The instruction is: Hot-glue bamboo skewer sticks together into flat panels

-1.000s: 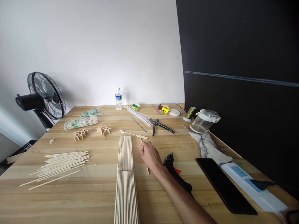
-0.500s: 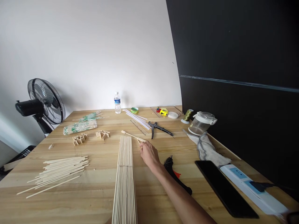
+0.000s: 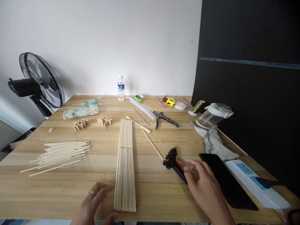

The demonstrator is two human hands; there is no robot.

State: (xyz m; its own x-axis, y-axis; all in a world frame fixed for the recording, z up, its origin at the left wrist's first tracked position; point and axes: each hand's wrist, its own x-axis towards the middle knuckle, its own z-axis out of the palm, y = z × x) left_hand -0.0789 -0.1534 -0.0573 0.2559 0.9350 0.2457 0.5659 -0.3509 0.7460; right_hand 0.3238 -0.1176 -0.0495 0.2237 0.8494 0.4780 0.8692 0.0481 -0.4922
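Note:
A long panel of pale sticks (image 3: 125,178) lies lengthwise in the middle of the table. Close to its lower left edge is my left hand (image 3: 95,201), a ring on one finger, its fingers apart and holding nothing. My right hand (image 3: 202,184) is beside the handle of a black glue gun (image 3: 172,159), fingers parted, thumb near the red trigger; whether it touches the gun is hard to tell. A single thin stick (image 3: 152,144) runs from a small stick piece (image 3: 138,124) to the gun's front.
Loose sticks (image 3: 63,153) lie at left, with small wooden pieces (image 3: 81,123) and wrapped bundles (image 3: 81,111) behind. Black pliers (image 3: 166,118), a bottle (image 3: 121,89) and a jar (image 3: 213,115) stand or lie farther back. A phone (image 3: 227,181) and power strip (image 3: 257,184) are at right.
My right hand has left the small stick piece and moved back to the glue gun. My left hand has come into view. The camera view has tilted down, and the thin stick now shows clearly.

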